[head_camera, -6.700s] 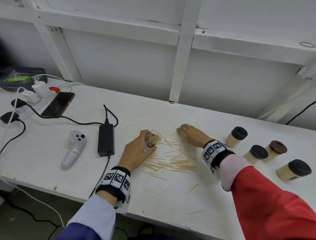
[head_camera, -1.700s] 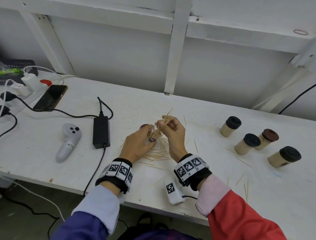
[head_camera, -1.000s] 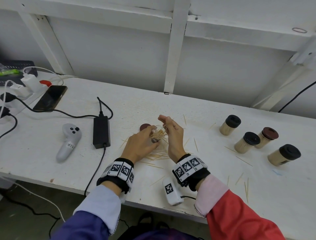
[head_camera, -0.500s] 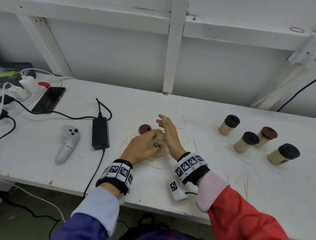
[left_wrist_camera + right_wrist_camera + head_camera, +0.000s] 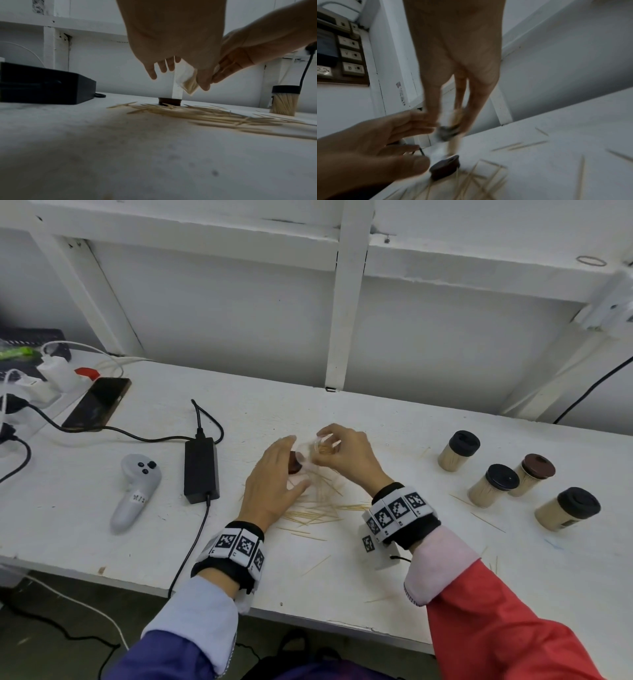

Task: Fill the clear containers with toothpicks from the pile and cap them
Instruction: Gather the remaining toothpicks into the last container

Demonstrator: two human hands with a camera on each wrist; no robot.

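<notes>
My right hand (image 5: 346, 455) grips a clear container (image 5: 323, 447) partly filled with toothpicks and holds it tilted just above the table. In the right wrist view its fingers (image 5: 476, 97) curl around the container (image 5: 452, 123). My left hand (image 5: 274, 474) is open, with straight fingers spread over a brown cap (image 5: 294, 466) that lies on the table. The left wrist view shows the cap (image 5: 169, 101) under those fingers (image 5: 161, 67), and the container (image 5: 187, 81) beside the thumb. The loose toothpick pile (image 5: 318, 508) lies between my wrists.
Several filled, capped containers (image 5: 493, 486) stand at the right. A black power adapter (image 5: 201, 470), a grey controller (image 5: 135, 491) and a phone (image 5: 97, 404) lie at the left. Stray toothpicks (image 5: 486, 520) are scattered on the white table. A wall closes off the back.
The container has passed from my left hand to my right. The left hand let go, opened and moved over the brown cap. The right hand no longer pinches loose toothpicks.
</notes>
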